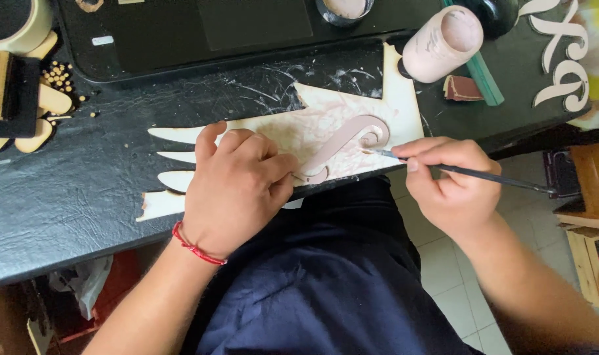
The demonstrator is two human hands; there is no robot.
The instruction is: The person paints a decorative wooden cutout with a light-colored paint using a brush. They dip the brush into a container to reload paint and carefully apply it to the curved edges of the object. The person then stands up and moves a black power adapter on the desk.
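My left hand point(237, 187) presses down on a flat pale wooden cutout point(325, 115) with pointed, wing-like fingers, lying on the black tabletop point(62, 197). Its thumb and fingers pin the lower end of a pink-painted scroll-shaped piece point(349, 141) on top of the cutout. My right hand point(447, 184) pinches a thin dark-handled paintbrush point(483, 176), whose tip touches the scroll's curled right end. A red cord bracelet circles my left wrist.
A pink-smeared paint cup point(441, 43) lies tilted at the upper right beside a green stick point(483, 75) and a brown wedge point(462, 89). White scroll cutouts point(566, 59) sit far right. A black tray point(200, 33), small wooden beads point(59, 75) and wooden boxes point(592, 217) surround the work.
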